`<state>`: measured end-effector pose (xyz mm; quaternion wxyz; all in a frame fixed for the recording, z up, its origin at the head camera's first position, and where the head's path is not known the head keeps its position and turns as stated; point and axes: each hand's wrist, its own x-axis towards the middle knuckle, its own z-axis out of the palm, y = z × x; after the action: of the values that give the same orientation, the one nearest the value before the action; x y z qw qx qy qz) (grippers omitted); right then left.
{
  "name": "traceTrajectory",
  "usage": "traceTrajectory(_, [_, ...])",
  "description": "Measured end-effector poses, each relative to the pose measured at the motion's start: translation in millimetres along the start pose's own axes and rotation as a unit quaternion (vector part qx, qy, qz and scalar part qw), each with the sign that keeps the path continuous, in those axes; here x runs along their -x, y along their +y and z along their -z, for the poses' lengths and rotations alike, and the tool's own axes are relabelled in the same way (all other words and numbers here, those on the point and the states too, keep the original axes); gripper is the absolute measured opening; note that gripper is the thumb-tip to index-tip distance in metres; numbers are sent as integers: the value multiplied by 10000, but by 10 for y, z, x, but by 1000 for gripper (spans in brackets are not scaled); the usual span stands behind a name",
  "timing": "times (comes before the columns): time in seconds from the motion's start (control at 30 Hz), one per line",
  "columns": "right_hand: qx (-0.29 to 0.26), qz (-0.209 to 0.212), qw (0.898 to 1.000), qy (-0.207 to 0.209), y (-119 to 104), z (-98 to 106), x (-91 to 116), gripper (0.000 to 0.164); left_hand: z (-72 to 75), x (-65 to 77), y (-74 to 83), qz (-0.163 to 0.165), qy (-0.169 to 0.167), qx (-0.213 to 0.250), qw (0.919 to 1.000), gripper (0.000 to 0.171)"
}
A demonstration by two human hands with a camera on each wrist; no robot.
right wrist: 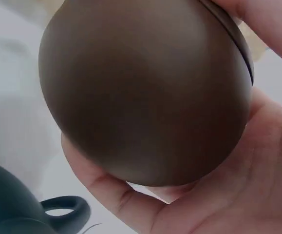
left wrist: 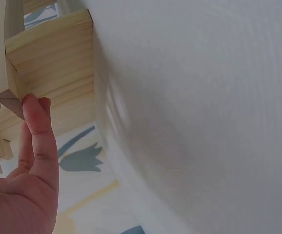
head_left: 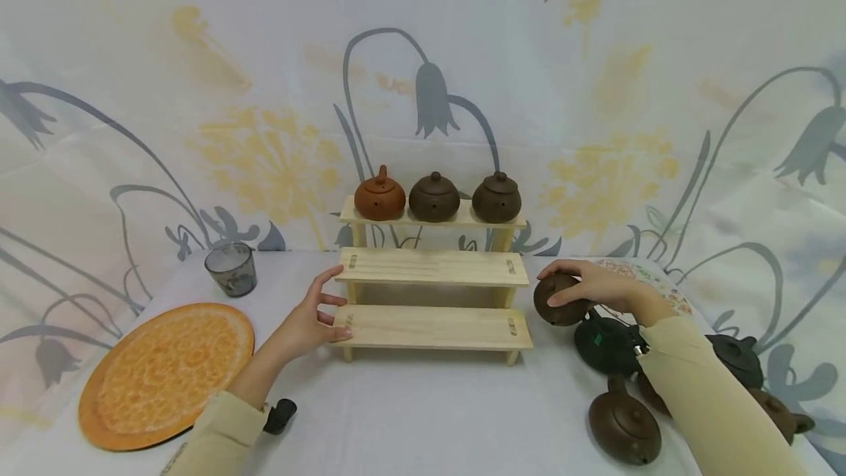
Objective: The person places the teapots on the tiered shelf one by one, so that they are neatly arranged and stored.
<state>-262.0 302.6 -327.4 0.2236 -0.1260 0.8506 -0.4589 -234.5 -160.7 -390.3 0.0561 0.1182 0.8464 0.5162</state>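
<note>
My right hand (head_left: 604,289) grips a dark brown clay teapot (head_left: 554,305) just right of a three-tier wooden display stand (head_left: 432,327). In the right wrist view the teapot's smooth round body (right wrist: 145,97) fills the middle, with fingers and thumb curled about it. My left hand (head_left: 305,323) holds the left end of the stand. Its thumb lies at the lowest board, and a finger reaches the middle board's end. The left wrist view shows fingertips (left wrist: 33,105) on a board's corner. The top tier carries a reddish teapot (head_left: 380,199) and two dark brown teapots (head_left: 434,198).
Under and around my right forearm sit several more teapots, among them a dark green one (head_left: 604,344) and a brown one (head_left: 624,424). At left lie a round orange mat (head_left: 168,373) and a grey glass (head_left: 231,270). A flower-printed cloth (head_left: 423,13) hangs behind the white table.
</note>
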Motion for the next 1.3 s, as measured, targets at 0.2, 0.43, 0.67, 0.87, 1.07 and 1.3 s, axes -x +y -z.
traceTrajectory(0.2, [108, 666, 9977, -55, -175, -29, 163, 44, 2, 6, 7, 3, -1, -50, 10000, 100])
traceTrajectory(0.43, [336, 1098, 9934, -41, -470, -205, 141, 52, 1, 2, 29, -37, -39, -85, 9999, 99])
traceTrajectory(0.67, [70, 1345, 9909, 0, -697, -438, -143, 56, 8, 5, 31, 32, -11, -108, 9999, 99])
traceTrajectory(0.87, [-18, 1612, 9869, 4, -847, -666, -417, 52, 10, -17, -8, -80, -63, -46, 9999, 99])
traceTrajectory(1.07, [325, 1853, 9817, 279, -1026, -895, -664, 47, 14, -20, -14, -65, -75, -54, 9999, 100])
traceTrajectory(1.3, [117, 2072, 9778, 302, -1155, -1129, -921, 50, 13, -16, -9, -31, -88, -39, 9999, 99])
